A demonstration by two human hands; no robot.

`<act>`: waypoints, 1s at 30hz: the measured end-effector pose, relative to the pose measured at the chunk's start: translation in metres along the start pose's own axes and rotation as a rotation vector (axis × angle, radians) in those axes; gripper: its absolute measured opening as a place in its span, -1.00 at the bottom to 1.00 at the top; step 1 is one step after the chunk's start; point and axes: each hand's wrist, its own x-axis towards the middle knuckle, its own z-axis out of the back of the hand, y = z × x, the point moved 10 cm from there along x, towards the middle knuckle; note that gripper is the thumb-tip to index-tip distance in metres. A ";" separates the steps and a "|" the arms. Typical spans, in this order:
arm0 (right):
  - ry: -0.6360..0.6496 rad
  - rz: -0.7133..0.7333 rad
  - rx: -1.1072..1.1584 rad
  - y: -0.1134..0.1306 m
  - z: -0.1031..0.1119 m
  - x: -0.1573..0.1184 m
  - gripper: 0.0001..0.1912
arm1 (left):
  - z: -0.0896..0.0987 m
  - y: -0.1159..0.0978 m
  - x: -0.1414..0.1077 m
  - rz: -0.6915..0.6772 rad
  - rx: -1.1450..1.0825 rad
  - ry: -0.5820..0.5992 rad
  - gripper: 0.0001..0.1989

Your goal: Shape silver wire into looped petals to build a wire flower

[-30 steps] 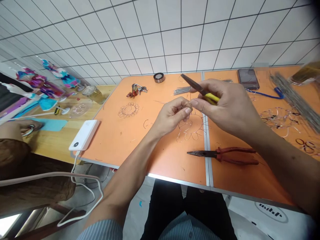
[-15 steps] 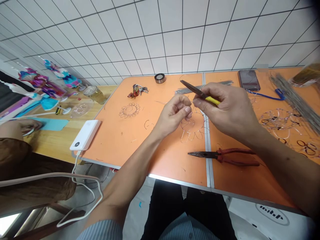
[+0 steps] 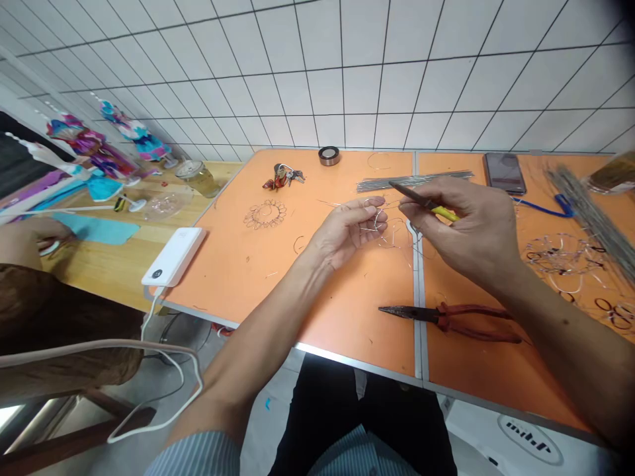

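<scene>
Thin wire loops (image 3: pixel 394 237) hang from the fingers of my left hand (image 3: pixel 347 228), which is closed on them above the orange table (image 3: pixel 307 291). My right hand (image 3: pixel 464 215), just to the right, grips a tweezer-like tool (image 3: pixel 414 196) with dark tips and a yellow handle; the tips point up and left. Below the hands, pliers with red handles (image 3: pixel 476 322) lie across the table's metal seam. A flower-shaped wire ring (image 3: pixel 265 214) rests on the left part of the table.
Behind the hands lie a wire bundle (image 3: pixel 417 180), a tape roll (image 3: pixel 329 156) and a phone (image 3: pixel 505 173). Wire pieces (image 3: pixel 565 254) spread at the right. A white power bank (image 3: pixel 174 256) sits at the left edge, near another person's hand (image 3: pixel 54 233).
My left hand has turned more palm-up, and the wire loops have moved up with it. The right hand with its tool sits slightly further right. The view has shifted a little.
</scene>
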 end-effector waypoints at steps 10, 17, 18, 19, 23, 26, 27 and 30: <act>0.048 0.149 -0.075 0.011 -0.005 -0.004 -0.70 | 0.000 0.001 0.003 -0.031 0.039 -0.010 -0.72; 0.066 0.343 -0.194 0.014 -0.008 -0.016 -0.75 | 0.001 -0.019 0.000 -0.188 0.117 -0.058 -0.60; 0.040 0.400 -0.222 0.017 -0.006 -0.019 -0.78 | 0.000 -0.021 -0.001 -0.194 0.108 -0.058 -0.61; 0.065 0.419 -0.267 0.015 -0.010 -0.021 -0.77 | 0.000 -0.022 -0.002 -0.199 0.099 -0.059 -0.61; -0.040 0.628 -0.357 0.029 -0.009 -0.033 -0.69 | -0.004 -0.030 -0.009 -0.231 0.097 -0.080 -0.67; -0.094 0.750 -0.435 0.040 -0.011 -0.040 -0.67 | -0.009 -0.032 -0.015 -0.238 0.114 -0.092 -0.72; -0.075 0.767 -0.466 0.042 -0.014 -0.041 -0.67 | -0.010 -0.032 -0.016 -0.235 0.114 -0.093 -0.74; -0.044 0.815 -0.523 0.046 -0.017 -0.045 -0.69 | -0.010 -0.032 -0.016 -0.232 0.104 -0.099 -0.80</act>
